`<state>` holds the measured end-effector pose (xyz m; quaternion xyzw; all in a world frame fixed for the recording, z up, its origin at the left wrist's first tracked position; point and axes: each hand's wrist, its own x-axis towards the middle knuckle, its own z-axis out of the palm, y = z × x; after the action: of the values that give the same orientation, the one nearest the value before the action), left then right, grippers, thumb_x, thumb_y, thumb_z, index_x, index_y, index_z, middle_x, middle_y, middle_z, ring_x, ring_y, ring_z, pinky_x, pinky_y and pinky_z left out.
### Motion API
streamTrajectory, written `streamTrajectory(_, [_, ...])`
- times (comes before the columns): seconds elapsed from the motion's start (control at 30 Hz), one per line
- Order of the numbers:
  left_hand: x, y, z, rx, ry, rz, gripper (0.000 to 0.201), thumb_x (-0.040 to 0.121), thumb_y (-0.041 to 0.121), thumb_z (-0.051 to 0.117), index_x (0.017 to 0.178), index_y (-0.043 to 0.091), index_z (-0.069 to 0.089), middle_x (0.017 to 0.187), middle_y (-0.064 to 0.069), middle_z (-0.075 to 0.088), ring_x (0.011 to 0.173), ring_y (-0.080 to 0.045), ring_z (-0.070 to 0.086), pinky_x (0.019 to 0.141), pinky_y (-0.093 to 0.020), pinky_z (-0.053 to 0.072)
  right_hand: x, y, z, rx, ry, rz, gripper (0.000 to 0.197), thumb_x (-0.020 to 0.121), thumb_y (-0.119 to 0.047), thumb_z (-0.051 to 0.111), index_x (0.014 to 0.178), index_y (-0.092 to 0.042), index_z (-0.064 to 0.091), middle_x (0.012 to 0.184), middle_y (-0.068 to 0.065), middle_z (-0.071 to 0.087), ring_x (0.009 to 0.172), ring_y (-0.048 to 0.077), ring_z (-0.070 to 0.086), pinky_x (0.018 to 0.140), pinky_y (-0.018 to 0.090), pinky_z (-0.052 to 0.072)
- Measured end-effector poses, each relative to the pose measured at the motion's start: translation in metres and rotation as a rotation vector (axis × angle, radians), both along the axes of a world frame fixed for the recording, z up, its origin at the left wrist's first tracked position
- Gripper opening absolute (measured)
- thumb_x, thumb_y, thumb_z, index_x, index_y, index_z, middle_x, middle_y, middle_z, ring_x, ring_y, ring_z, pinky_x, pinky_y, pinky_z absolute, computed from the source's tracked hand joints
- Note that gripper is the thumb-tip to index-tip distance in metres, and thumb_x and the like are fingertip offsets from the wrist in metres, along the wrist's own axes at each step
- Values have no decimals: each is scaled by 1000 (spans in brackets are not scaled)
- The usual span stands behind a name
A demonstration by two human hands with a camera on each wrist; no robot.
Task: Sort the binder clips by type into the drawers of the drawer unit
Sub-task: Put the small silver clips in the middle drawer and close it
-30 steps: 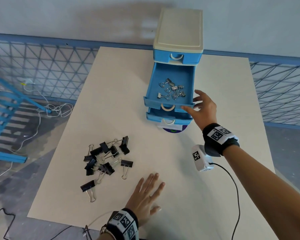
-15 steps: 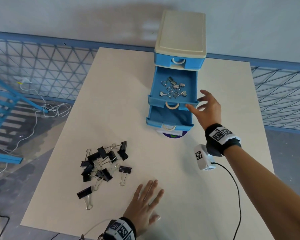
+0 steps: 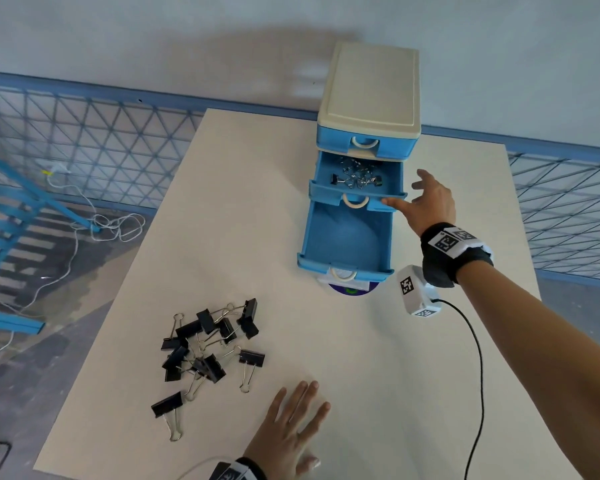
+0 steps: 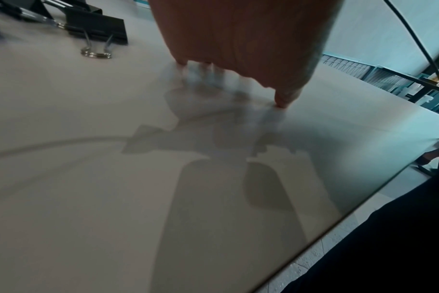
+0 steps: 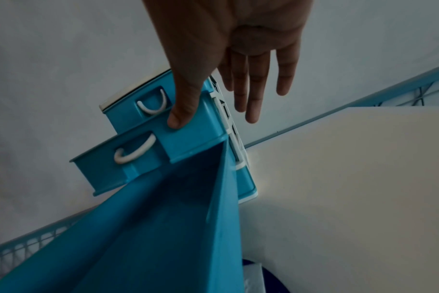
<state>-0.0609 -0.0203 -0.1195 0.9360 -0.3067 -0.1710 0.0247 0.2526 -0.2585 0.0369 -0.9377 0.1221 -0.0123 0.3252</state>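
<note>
A blue drawer unit with a cream top stands at the table's far side. Its middle drawer is partly out and holds several small silver binder clips. The bottom drawer is pulled far out and looks empty. My right hand has straight fingers, and its thumb presses the middle drawer's front. Several large black binder clips lie in a heap at the near left. My left hand rests flat on the table beside them, holding nothing.
The cream table ends close to my body. A black cable runs from my right wrist across the table. A round purple object peeks out under the bottom drawer. A blue mesh fence stands behind the table.
The middle drawer has slid back into the unit under my right thumb, uncovering the bottom drawer. My left hand has stayed flat on the table.
</note>
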Motion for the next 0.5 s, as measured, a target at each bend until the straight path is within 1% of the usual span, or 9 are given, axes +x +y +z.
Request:
streamTrajectory(0.07, [-1,-1,-2,1,-11,2,99,62,69,43,143,19,16,154,-19,-12,142,-33,-6,109,-47,1,8,1,1,-13,15,-7,82,73,-44,72,137,-8,34,131,14,56,115,34,56,93,45,46])
streamTrajectory(0.17, [-3,-2,-7,-27,-40,8,97,64,67,47,143,19,18,154,-20,-9,143,-32,-7,109,-47,4,22,2,5,-46,60,-25,80,76,-46,68,136,-5,34,132,17,55,120,36,51,94,45,45])
streamTrajectory(0.27, [-2,-5,-9,-58,-43,17,97,66,68,48,143,19,17,154,-20,-7,143,-32,-4,110,-47,7,38,7,10,-93,93,-42,70,80,-47,64,126,1,42,124,24,58,113,41,53,91,47,45])
streamTrajectory(0.33, [-1,-6,-8,-49,-20,22,98,65,71,46,143,19,17,154,-20,-8,143,-32,-5,109,-47,6,48,10,12,-142,113,-63,61,84,-45,59,120,3,47,121,26,57,111,43,54,90,47,44])
streamTrajectory(0.4, [-1,-6,-6,-17,-7,28,97,66,72,43,143,19,16,153,-21,-10,142,-33,-8,109,-49,3,54,11,14,-191,136,-84,57,87,-45,54,115,4,51,120,28,57,109,44,54,89,47,44])
streamTrajectory(0.5, [-1,-5,3,28,32,55,96,66,70,39,144,20,14,153,-20,-14,141,-33,-13,107,-50,-1,52,11,13,-238,156,-81,58,89,-47,50,117,4,52,122,29,56,111,45,53,91,47,43])
